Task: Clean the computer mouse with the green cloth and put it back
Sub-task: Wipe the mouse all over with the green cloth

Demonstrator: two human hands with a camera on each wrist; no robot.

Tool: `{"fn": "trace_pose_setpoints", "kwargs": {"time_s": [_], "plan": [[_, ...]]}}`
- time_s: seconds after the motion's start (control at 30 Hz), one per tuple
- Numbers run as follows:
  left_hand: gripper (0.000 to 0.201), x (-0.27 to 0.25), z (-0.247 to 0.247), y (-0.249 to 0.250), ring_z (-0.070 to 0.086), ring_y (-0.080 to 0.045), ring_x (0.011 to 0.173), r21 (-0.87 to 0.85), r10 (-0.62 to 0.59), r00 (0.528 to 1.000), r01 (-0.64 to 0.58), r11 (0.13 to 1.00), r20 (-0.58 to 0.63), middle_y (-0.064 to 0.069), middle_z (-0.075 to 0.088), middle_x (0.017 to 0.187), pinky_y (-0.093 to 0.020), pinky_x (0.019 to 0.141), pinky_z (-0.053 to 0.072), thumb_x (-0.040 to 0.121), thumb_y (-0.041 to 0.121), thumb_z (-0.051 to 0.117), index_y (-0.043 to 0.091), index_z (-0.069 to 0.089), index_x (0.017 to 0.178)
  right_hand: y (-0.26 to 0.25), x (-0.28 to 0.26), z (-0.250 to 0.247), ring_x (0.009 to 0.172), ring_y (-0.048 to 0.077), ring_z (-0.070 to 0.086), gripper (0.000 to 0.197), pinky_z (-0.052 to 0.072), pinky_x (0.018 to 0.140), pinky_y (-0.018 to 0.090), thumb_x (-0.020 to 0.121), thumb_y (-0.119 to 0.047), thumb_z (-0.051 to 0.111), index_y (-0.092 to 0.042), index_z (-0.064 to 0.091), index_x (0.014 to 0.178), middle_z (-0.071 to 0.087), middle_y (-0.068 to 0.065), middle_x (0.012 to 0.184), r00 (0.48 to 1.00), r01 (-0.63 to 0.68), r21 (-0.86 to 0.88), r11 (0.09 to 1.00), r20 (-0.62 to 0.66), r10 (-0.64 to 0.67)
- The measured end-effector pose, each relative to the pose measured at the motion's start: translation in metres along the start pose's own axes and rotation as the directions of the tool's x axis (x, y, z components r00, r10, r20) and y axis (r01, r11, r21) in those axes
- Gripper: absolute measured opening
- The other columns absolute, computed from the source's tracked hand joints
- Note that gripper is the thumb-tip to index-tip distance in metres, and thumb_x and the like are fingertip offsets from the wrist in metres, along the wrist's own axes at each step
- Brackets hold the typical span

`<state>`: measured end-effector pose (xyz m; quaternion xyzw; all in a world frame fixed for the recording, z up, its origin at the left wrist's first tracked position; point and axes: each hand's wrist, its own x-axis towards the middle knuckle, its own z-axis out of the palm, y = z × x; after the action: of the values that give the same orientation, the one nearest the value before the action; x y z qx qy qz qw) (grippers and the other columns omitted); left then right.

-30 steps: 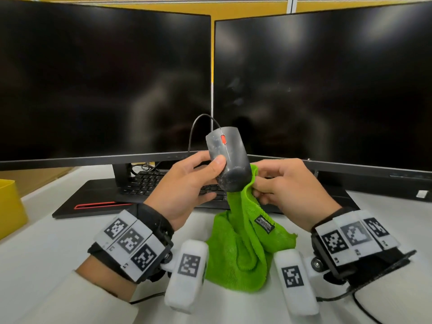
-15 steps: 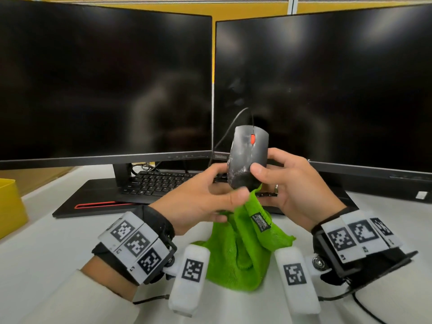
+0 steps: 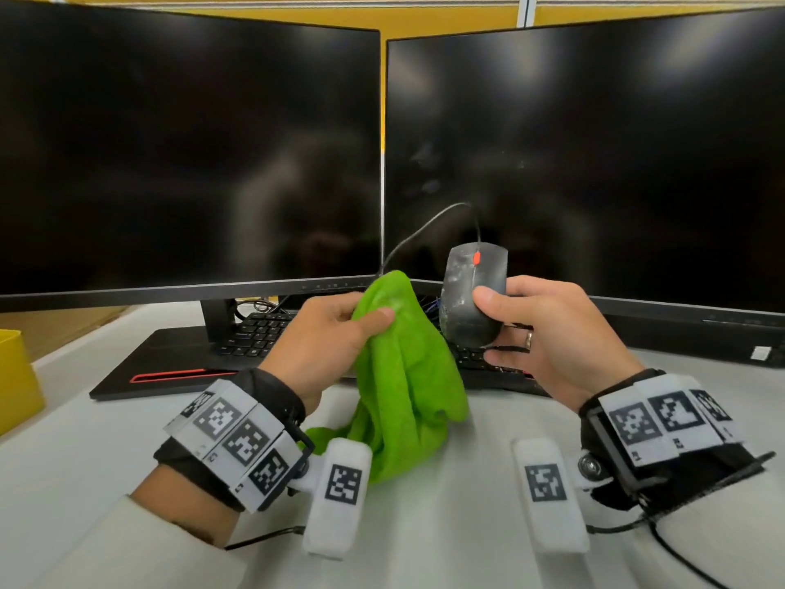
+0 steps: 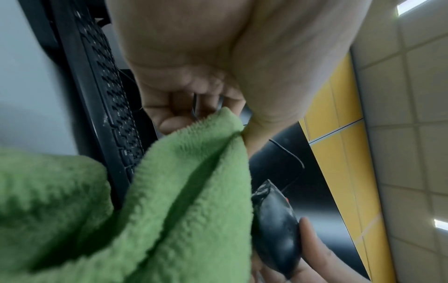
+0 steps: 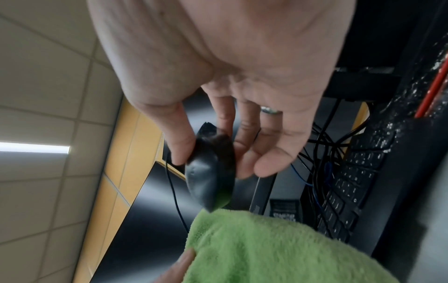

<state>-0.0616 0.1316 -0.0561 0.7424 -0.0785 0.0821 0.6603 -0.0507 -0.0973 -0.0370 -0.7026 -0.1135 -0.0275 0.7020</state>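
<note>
Leftmost, a yellow box (image 3: 15,376) at the desk (image 3: 85,452) edge. Next, the left monitor (image 3: 187,150) over a black keyboard (image 3: 255,333). Left hand (image 3: 327,346): thumb and fingers pinched on the green cloth (image 3: 408,376), whose lower folds trail down to the desk. Just right of the cloth, the black computer mouse (image 3: 473,295), smudged grey, raised above the keyboard, cable arching behind it. Right hand (image 3: 552,333): thumb and fingers clamped around the mouse's sides. Right monitor (image 3: 594,155) behind.
</note>
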Motion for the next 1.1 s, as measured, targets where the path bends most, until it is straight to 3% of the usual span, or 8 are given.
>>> {"fn": "trace_pose_setpoints", "kwargs": {"time_s": [0.1, 0.2, 0.33, 0.4, 0.5, 0.63, 0.83, 1.1], "plan": [[0.027, 0.001, 0.006, 0.000, 0.076, -0.036, 0.105, -0.078, 0.039, 0.999, -0.039, 0.996, -0.006, -0.021, 0.078, 0.115, -0.050, 0.096, 0.059, 0.107, 0.017, 0.056, 0.019, 0.073, 0.127, -0.001, -0.003, 0.006, 0.075, 0.027, 0.064, 0.020, 0.055, 0.066, 0.034, 0.089, -0.024, 0.074, -0.006, 0.077, 0.097, 0.073, 0.013, 0.089, 0.996, -0.027, -0.010, 1.000, 0.080, 0.027], [0.032, -0.001, 0.010, -0.002, 0.061, -0.037, 0.105, -0.136, 0.055, 0.991, -0.039, 0.990, 0.121, -0.037, 0.066, 0.127, -0.063, 0.110, 0.045, 0.110, 0.014, 0.047, 0.011, 0.072, 0.130, 0.003, -0.003, 0.011, 0.081, 0.032, 0.064, 0.031, 0.057, 0.069, 0.034, 0.089, -0.024, 0.075, 0.002, 0.074, 0.105, 0.073, 0.023, 0.093, 0.994, -0.047, -0.019, 0.999, 0.095, 0.049], [0.035, -0.003, 0.009, -0.003, 0.057, -0.028, 0.091, -0.226, 0.043, 0.983, -0.002, 0.974, 0.179, -0.016, 0.079, 0.100, -0.038, 0.092, 0.053, 0.108, 0.002, 0.042, 0.002, 0.071, 0.128, 0.004, -0.002, 0.010, 0.086, 0.033, 0.069, 0.021, 0.062, 0.076, 0.037, 0.091, -0.021, 0.072, -0.003, 0.076, 0.101, 0.077, 0.016, 0.096, 0.995, -0.069, 0.057, 0.996, 0.081, 0.065], [0.036, -0.004, 0.009, -0.004, 0.055, -0.031, 0.093, -0.205, 0.068, 0.980, -0.028, 0.978, 0.187, -0.025, 0.077, 0.110, -0.032, 0.081, 0.051, 0.104, -0.002, 0.049, 0.008, 0.072, 0.130, 0.005, -0.002, 0.010, 0.090, 0.035, 0.070, 0.022, 0.064, 0.080, 0.040, 0.093, -0.018, 0.070, 0.000, 0.075, 0.105, 0.078, 0.021, 0.105, 0.995, -0.065, 0.084, 0.994, 0.087, 0.057], [0.043, -0.006, 0.009, -0.005, 0.063, -0.031, 0.099, -0.190, 0.091, 0.981, -0.058, 0.980, 0.169, -0.018, 0.073, 0.126, -0.040, 0.081, 0.049, 0.101, -0.002, 0.058, 0.023, 0.072, 0.134, 0.004, -0.003, 0.010, 0.091, 0.036, 0.074, 0.023, 0.063, 0.083, 0.042, 0.094, -0.015, 0.068, 0.000, 0.074, 0.110, 0.079, 0.020, 0.108, 0.992, -0.050, 0.132, 0.990, 0.119, 0.034], [0.050, -0.009, 0.011, -0.004, 0.066, -0.041, 0.126, -0.257, 0.062, 0.975, -0.005, 0.966, 0.213, -0.008, 0.075, 0.131, -0.059, 0.107, 0.049, 0.097, 0.007, 0.063, 0.028, 0.063, 0.142, 0.004, -0.004, 0.013, 0.083, 0.031, 0.075, 0.026, 0.064, 0.078, 0.041, 0.094, -0.014, 0.069, 0.001, 0.070, 0.115, 0.079, 0.020, 0.104, 0.995, -0.032, 0.157, 0.987, 0.100, 0.016], [0.066, -0.005, 0.017, -0.011, 0.077, -0.027, 0.107, -0.191, 0.188, 0.976, -0.165, 0.968, 0.107, -0.011, 0.081, 0.111, -0.039, 0.094, 0.061, 0.071, 0.021, 0.083, 0.023, 0.068, 0.135, 0.007, -0.008, 0.019, 0.082, 0.031, 0.073, 0.023, 0.063, 0.073, 0.040, 0.089, -0.018, 0.077, -0.007, 0.074, 0.110, 0.076, 0.025, 0.103, 0.996, -0.012, 0.059, 0.998, 0.085, 0.006], [0.040, -0.006, 0.017, -0.012, 0.079, -0.022, 0.094, -0.148, 0.220, 0.966, -0.200, 0.969, 0.137, -0.015, 0.082, 0.104, -0.031, 0.081, 0.064, 0.077, 0.018, 0.081, 0.009, 0.080, 0.116, 0.001, -0.011, 0.016, 0.092, 0.033, 0.075, 0.018, 0.064, 0.081, 0.042, 0.092, -0.015, 0.073, -0.014, 0.079, 0.110, 0.078, 0.019, 0.109, 0.978, 0.006, 0.019, 1.000, 0.209, -0.009]]}}
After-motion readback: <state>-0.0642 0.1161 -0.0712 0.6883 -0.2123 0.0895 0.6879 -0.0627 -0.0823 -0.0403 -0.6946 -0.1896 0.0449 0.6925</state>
